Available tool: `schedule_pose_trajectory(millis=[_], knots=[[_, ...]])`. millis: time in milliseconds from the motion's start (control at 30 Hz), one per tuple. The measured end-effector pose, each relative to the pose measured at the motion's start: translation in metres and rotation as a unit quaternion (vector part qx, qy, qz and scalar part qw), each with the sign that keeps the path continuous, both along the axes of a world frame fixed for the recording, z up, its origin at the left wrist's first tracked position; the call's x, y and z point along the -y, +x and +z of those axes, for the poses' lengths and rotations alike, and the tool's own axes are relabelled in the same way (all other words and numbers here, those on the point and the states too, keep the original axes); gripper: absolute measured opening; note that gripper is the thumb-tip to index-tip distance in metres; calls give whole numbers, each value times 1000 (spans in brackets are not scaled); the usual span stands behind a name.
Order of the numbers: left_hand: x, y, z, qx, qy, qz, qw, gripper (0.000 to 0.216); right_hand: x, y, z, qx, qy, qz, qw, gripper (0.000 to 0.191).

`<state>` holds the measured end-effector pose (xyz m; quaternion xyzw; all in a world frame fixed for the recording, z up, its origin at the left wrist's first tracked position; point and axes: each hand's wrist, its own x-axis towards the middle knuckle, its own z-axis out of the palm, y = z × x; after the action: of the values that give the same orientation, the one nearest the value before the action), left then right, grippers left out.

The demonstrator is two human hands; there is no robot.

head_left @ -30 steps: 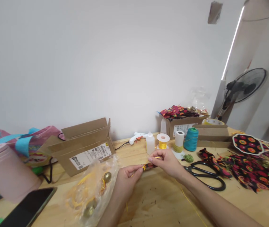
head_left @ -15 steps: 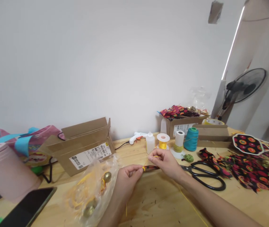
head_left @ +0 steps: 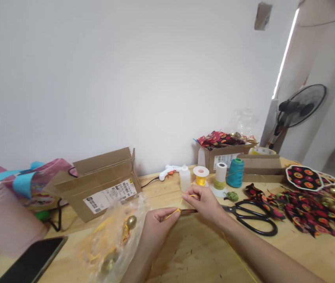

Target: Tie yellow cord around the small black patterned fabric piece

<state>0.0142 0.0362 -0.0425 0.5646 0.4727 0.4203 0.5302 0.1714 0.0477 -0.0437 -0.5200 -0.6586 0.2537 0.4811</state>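
My left hand [head_left: 159, 224] is closed, thumb and forefinger pinching a thin yellow cord [head_left: 180, 205] where it loops at the fingertips. Slightly higher, my right hand [head_left: 200, 199] pinches another stretch of this cord. A narrow dark, reddish piece [head_left: 188, 211], perhaps folded fabric, spans the gap between the hands; its right end is hidden. Black-handled scissors [head_left: 255, 217] lie beside my right wrist, with the blade tips hidden behind the hand. One cord length trails below my right forearm toward the table's front edge.
At left are a clear bag [head_left: 117, 239] with gold bells, a phone [head_left: 33, 261] and an open carton [head_left: 102, 188]. Behind my hands stand a white bottle [head_left: 185, 179], a yellow cord spool [head_left: 200, 175] and a teal thread cone [head_left: 235, 173]. Patterned fabric pieces [head_left: 305, 210] lie right.
The yellow cord now rises as a visible strand from my left fingertips to my right fingers. My hands have barely moved; the whole view has shifted slightly.
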Motion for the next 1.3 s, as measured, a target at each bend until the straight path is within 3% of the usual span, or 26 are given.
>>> schedule_pose_trajectory(millis=[400, 833, 1300], knots=[[-6, -4, -10, 22, 0, 30, 999, 26, -2, 1, -1, -10, -34, -6, 999, 20], [-11, -7, -14, 40, -59, 13, 997, 31, 3, 1, 4, -76, -79, 66, 992, 23], [-5, -5, -7, 76, -73, 14, 994, 28, 5, 0, 7, -102, -85, 82, 988, 22]])
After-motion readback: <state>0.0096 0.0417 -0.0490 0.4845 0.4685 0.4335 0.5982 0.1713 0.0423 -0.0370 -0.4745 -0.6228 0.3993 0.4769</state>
